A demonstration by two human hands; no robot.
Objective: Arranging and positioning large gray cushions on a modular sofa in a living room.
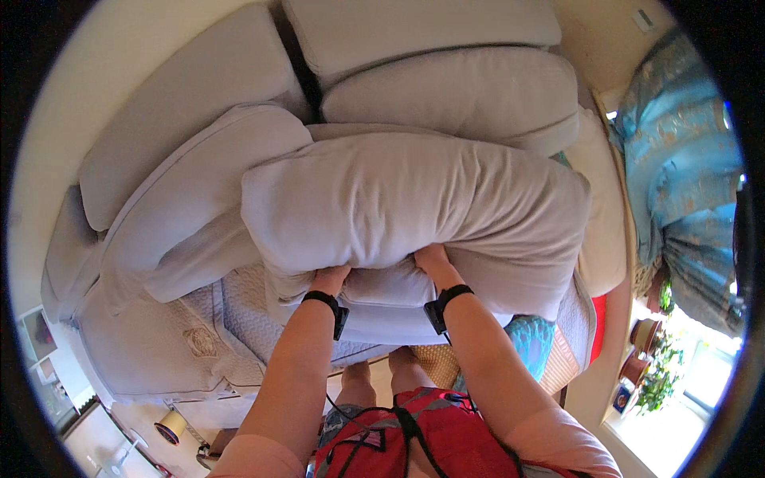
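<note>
A large grey sofa cushion (382, 197) lies across the middle, creased on its right half. Both of my hands reach under its near edge. The fingers of my left hand (331, 278) are tucked into the grey fabric and hidden; a black band circles that wrist. My right hand (431, 258) is pressed in beneath the cushion's fold, its fingertips out of sight, with another black band on the wrist. More grey upholstery sits just below the hands. Whether either hand grips the fabric does not show.
Grey back cushions (448, 95) line the sofa's far side, with a loose cushion (197, 179) leaning at left. A quilted cover (251, 310) lies on the seat. Turquoise patterned fabric (532, 343) is near my right arm. At right are a cream pillow (600, 239), blue curtain (675, 149) and potted plants (657, 370).
</note>
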